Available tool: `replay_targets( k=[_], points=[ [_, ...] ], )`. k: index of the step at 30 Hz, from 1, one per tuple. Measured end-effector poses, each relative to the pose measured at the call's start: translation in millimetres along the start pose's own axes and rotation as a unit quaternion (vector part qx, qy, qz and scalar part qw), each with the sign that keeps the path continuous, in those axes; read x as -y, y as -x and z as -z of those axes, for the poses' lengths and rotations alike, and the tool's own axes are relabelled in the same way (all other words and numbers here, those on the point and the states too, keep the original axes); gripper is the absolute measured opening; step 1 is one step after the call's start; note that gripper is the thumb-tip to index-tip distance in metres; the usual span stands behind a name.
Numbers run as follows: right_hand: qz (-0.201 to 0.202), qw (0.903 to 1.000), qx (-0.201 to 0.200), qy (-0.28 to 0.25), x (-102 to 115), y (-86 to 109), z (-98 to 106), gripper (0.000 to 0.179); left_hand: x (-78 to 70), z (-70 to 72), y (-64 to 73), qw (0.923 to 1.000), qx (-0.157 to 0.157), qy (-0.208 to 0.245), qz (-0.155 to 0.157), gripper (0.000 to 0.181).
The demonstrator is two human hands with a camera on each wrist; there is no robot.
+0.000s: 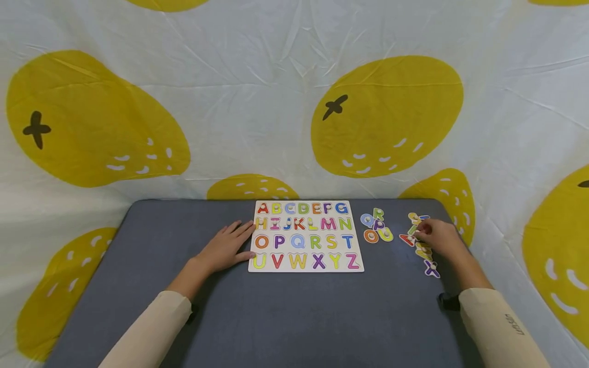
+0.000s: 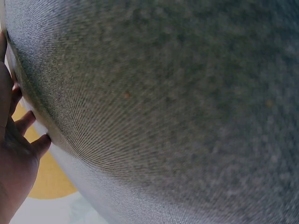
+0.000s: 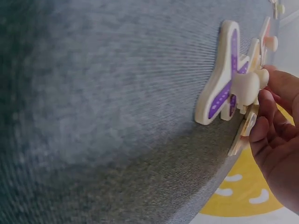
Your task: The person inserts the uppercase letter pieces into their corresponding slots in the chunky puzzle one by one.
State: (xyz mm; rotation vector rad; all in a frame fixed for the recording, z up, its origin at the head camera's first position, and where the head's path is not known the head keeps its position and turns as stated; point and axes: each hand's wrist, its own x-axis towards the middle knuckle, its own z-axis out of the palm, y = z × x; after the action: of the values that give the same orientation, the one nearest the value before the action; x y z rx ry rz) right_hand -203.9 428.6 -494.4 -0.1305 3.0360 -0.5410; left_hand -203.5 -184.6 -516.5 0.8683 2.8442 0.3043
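Note:
A white alphabet puzzle board point(image 1: 294, 256) lies on the table, with knobbed letter pieces in its upper rows. My left hand point(image 1: 225, 246) rests at the board's left edge, fingers stretched out and touching it; the left wrist view shows those fingers point(image 2: 41, 145) at the far left. At the right, my right hand point(image 1: 443, 239) pinches a small knobbed letter piece, mostly hidden by the fingertips. Around it lie a red letter piece point(image 1: 407, 239), a yellow letter piece point(image 1: 423, 251) and a purple X piece point(image 1: 431, 269). Close up, the purple X point(image 3: 219, 100) shows its pale knob.
Between the board and my right hand sits a cluster of loose letters, including a green R point(image 1: 378, 213), a blue Q point(image 1: 366, 220) and an orange O point(image 1: 370, 236). The dark grey table point(image 1: 313, 317) meets a white curtain point(image 1: 257, 128) with yellow fruit shapes at its back edge.

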Motion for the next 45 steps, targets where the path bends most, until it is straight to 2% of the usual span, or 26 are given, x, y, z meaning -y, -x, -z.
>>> replay_targets(
  k=[8,14,19,26,33,45],
  points=[
    [-0.015,0.9999,0.0,-0.009,-0.6,3.0,-3.3,0.018,0.2,-3.7,-0.6,1.0,0.0,-0.001,-0.002,0.088],
    [0.017,0.9994,-0.029,-0.009,10.2,2.7,-1.6,0.016,1.3,-5.4,-0.2,1.0,-0.002,-0.002,0.001,0.088],
    [0.043,0.9981,-0.04,-0.021,29.7,-1.2,-3.0,0.014,1.8,-5.0,-0.2,0.9999,-0.008,-0.006,0.002,0.087],
    [0.045,0.998,-0.026,-0.036,59.8,-12.8,-7.6,0.016,0.2,-3.6,-2.2,1.0,-0.003,-0.006,0.0,0.087],
    [0.093,0.9943,-0.039,-0.033,85.1,-27.9,-16.7,0.012,0.0,-3.4,-3.3,1.0,0.006,-0.005,0.004,0.088],
    [0.109,0.9931,0.004,-0.042,132.3,-47.6,-43.7,0.011,1.6,-4.0,-1.9,1.0,0.003,-0.007,0.005,0.088]
  ],
)
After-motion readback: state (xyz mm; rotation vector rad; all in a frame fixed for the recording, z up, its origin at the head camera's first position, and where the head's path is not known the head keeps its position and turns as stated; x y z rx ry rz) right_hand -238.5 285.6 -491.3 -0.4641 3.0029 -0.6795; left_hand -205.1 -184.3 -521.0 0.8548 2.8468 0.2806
